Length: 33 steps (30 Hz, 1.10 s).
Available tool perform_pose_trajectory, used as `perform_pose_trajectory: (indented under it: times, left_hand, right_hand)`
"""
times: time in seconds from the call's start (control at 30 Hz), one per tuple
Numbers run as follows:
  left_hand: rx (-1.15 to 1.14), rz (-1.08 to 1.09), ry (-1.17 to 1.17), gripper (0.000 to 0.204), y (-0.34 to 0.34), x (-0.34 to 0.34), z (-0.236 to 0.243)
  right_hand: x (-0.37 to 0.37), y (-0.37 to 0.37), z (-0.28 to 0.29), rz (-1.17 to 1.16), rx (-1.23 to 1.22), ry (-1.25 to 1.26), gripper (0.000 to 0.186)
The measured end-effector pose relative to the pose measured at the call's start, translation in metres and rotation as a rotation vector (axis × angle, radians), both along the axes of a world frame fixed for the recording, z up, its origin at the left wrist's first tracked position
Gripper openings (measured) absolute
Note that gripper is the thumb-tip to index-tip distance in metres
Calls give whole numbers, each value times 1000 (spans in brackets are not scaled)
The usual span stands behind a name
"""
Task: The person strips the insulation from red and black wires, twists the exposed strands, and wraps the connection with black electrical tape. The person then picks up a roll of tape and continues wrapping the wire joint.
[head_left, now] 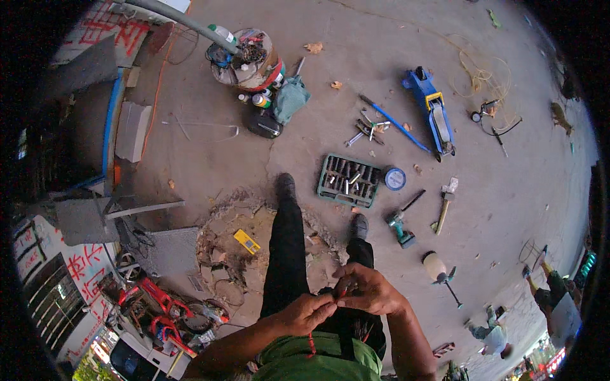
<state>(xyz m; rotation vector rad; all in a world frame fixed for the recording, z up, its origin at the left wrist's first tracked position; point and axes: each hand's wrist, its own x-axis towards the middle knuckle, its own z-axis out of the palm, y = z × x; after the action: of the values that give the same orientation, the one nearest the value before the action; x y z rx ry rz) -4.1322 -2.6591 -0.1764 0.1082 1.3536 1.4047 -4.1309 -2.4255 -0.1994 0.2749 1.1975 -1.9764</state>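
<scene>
While the left hand [308, 314] and right hand [375, 294] pinch the red string [311, 346] close together, its loose end hangs by the left one, pointing toward the green shirt [286, 359].

Ahead of the left hand [309, 314] and right hand [370, 291], a gap between the black-trousered legs [283, 254] crossed broken concrete [319, 227], then narrowed between the left shoe [286, 187] and the green socket tray [346, 201]. A blue-lidded tub [395, 178] just beside the tray extended that barrier rightward; open ground [429, 181] separated it from the drill [398, 226] and hammer [443, 214].
</scene>
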Motion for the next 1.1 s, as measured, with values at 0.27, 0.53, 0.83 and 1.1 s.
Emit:
perform_pose_trajectory:
  times: [0.27,0.53,0.83,1.1]
  left_hand:
    - [52,64,-214,25,-112,-95,-16]
    - [-55,90,-284,21,-188,-143,-16]
    - [-303,212,-242,20,-197,-150,-37]
    - [-443,-112,122,25,-190,-145,-56]
  right_hand:
    - [-73,-128,-29,-200,-245,-133,8]
    - [-104,-214,-36,-272,-249,-289,9]
    - [-124,-234,-47,-335,-38,-220,11]
    - [-105,-229,-60,-431,-57,-203,13]
